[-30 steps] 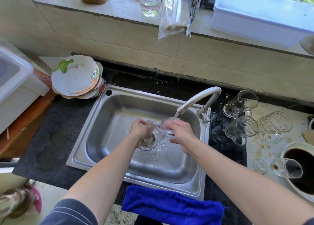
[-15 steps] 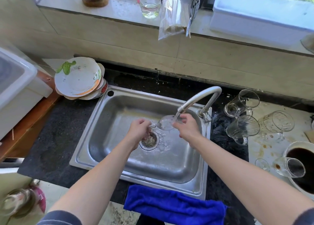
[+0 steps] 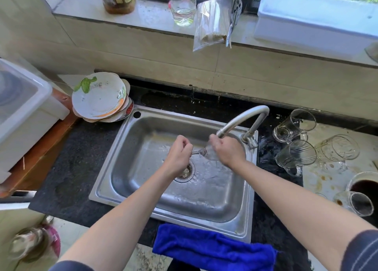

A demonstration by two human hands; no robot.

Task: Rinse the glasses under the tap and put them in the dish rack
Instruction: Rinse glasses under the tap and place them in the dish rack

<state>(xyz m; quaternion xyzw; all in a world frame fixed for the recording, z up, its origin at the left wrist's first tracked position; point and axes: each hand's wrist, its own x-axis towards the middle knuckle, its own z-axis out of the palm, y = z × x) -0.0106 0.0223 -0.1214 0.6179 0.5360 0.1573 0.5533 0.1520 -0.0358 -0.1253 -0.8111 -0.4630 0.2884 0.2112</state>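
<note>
A clear stemmed glass (image 3: 201,153) lies sideways over the steel sink (image 3: 143,168), right under the tap spout (image 3: 241,121). My left hand (image 3: 179,157) pinches its stem and foot. My right hand (image 3: 228,151) wraps the bowl, hiding most of it. Water ripples on the sink floor around the drain (image 3: 185,173). On the counter to the right lie three clear mugs on their sides (image 3: 294,125) (image 3: 294,155) (image 3: 337,151), and a stained glass (image 3: 356,203) lies near the right edge. No dish rack can be picked out for certain.
Dirty plates (image 3: 100,96) are stacked left of the sink beside a white plastic bin (image 3: 24,111). A blue cloth (image 3: 212,248) hangs over the counter's front edge. A bowl of dark liquid (image 3: 364,185) sits far right. Jars, a bag and a white tub line the windowsill.
Both hands have lifted the glass from low over the drain up to the spout. My right hand shifted to cover the bowl, and the view moved slightly.
</note>
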